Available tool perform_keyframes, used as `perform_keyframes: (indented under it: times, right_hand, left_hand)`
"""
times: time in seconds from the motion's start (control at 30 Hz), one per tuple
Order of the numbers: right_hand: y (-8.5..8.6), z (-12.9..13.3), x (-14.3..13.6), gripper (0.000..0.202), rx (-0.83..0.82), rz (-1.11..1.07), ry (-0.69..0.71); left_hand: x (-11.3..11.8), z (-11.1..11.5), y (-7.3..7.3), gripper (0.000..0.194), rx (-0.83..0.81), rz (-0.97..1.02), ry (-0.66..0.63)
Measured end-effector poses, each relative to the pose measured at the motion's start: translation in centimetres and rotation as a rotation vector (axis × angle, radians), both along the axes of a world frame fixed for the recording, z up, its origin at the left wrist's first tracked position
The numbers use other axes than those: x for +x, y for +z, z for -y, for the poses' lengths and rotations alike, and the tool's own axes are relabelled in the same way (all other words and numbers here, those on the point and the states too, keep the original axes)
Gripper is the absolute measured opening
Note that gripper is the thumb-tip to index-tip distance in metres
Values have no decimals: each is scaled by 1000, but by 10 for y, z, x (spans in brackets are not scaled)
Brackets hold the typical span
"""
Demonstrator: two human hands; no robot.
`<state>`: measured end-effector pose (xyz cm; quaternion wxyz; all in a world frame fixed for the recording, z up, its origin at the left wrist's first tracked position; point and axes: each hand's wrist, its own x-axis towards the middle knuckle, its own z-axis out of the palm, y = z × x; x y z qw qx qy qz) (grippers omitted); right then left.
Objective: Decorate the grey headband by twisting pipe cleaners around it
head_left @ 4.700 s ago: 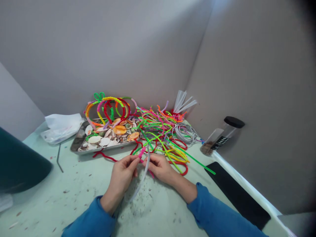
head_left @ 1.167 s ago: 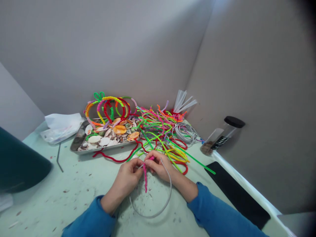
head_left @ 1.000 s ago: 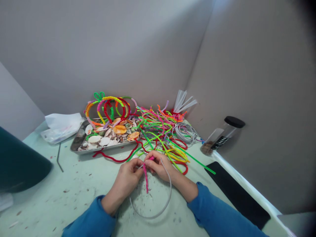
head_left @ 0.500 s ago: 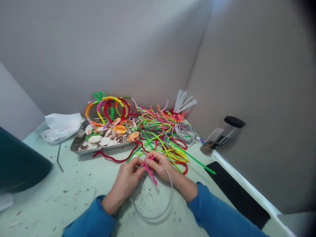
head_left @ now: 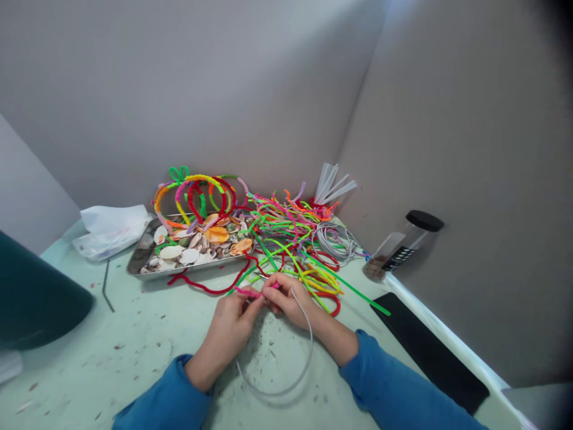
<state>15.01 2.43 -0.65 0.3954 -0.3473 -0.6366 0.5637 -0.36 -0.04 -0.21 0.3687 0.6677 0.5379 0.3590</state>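
My left hand and right hand pinch the fuzzy pink strip, fingertips together. Its long axis runs nearly crosswise, free end pointing left.

Shiny metal tray; fuzzy pipe cleaners; clear plastic jar with glossy black lid.

2 hands btm ctr (L hand + R hand), 1 pink fuzzy stem, 1 grey band. 1 metal tray L of ctr, shells = too many to count tbh. R side: 1 jar, 1 blk mat. Far L: 1 dk green cylinder, 1 bent rod.
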Motion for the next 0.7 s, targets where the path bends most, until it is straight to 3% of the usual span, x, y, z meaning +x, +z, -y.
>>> perform_keyframes:
  times: [0.13, 0.7]
  right_hand:
    - [0, 1, 1, 20, 15, 28, 2]
    - [-3, 1, 2, 16, -16, 3, 13]
  left_hand:
    - [-1, -2, -3, 35, -69, 5, 83]
    - [3, 0, 3, 40, -281, 246, 50]
